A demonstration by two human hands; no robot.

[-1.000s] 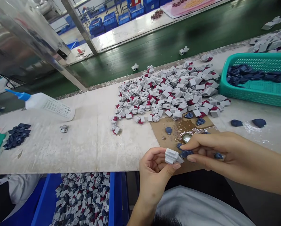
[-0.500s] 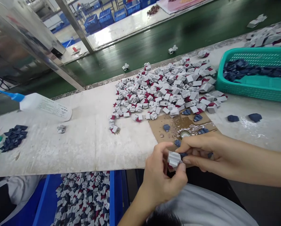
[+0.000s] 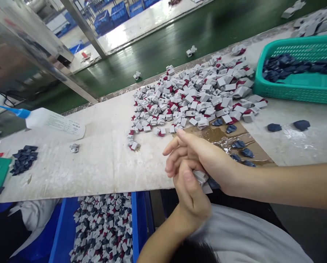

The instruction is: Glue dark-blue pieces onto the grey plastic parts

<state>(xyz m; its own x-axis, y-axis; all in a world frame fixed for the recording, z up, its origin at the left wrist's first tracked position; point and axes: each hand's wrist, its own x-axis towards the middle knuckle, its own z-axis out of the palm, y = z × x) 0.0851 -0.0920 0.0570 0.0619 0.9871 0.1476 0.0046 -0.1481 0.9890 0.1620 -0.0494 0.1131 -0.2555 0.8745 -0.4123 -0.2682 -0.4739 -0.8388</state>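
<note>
Closed around a small light-grey plastic part [image 3: 201, 177], my left hand [image 3: 192, 193] is at the table's front edge. A dark navy piece [image 3: 213, 183] shows at the part's right side, partly hidden. My right hand [image 3: 207, 153] lies across the left one, its palm against the part and its fingers loosely stretched past the left fingers. Behind my right wrist, several navy pieces [image 3: 238, 144] rest on a wet brown cardboard sheet [image 3: 262, 155]. Beyond them is a heap of grey and dark-red parts [image 3: 185, 95].
A green basket [image 3: 297, 93] of navy pieces stands right. Left are a blue-tipped bottle [image 3: 56, 122], a navy pile [image 3: 25, 159] and a single grey part [image 3: 74, 148]. A blue bin [image 3: 136, 226] of parts sits below the edge; a green conveyor belt [image 3: 163, 51] runs behind.
My right hand has gone from a fingertip pinch at the part to lying palm-on over it. My left fingers have closed further around the part. The view has shifted slightly.
</note>
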